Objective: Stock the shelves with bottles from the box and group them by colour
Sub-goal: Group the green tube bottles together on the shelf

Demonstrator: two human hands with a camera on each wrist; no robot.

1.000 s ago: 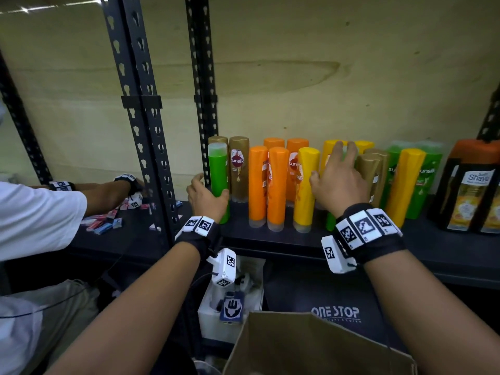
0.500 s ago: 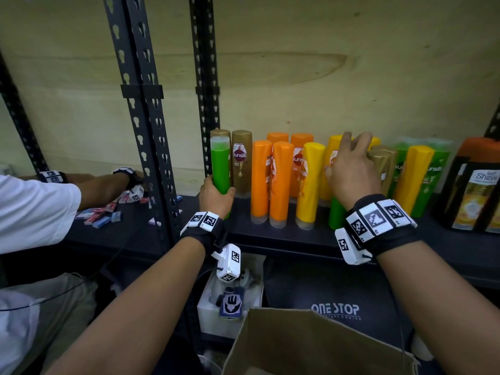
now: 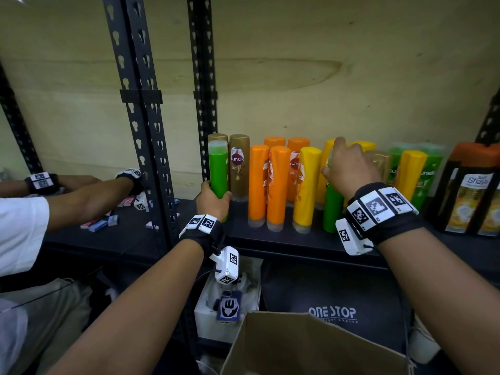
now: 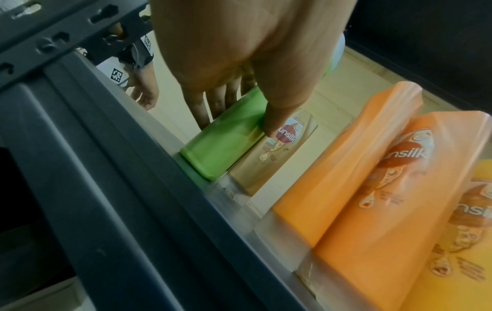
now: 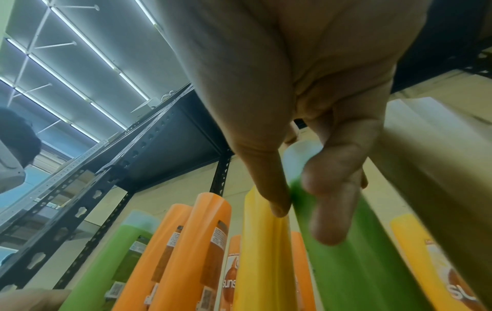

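On the black shelf [image 3: 276,240] stand gold, orange, yellow and green bottles in a row. My left hand [image 3: 213,200] grips the lower part of a green bottle [image 3: 218,169] at the row's left end, next to a gold bottle [image 3: 239,166]; the left wrist view shows the thumb and fingers [image 4: 202,105] round that green bottle [image 4: 226,134]. My right hand [image 3: 349,171] grips the top of a second green bottle [image 3: 333,209] between a yellow bottle [image 3: 307,188] and a gold one. Thumb and fingers pinch it in the right wrist view [image 5: 354,252]. A cardboard box [image 3: 311,345] sits low in front.
Black slotted uprights [image 3: 140,131] stand left of the bottles. Another person's arms [image 3: 89,196] work over small packets on the neighbouring shelf. Dark and orange bottles [image 3: 470,196] fill the right end. A white box [image 3: 230,301] and a dark bag [image 3: 332,312] sit below the shelf.
My left hand has lifted the left green bottle slightly and shifted it along the shelf front. My right hand has closed over the top of the second green bottle, which now shows more.
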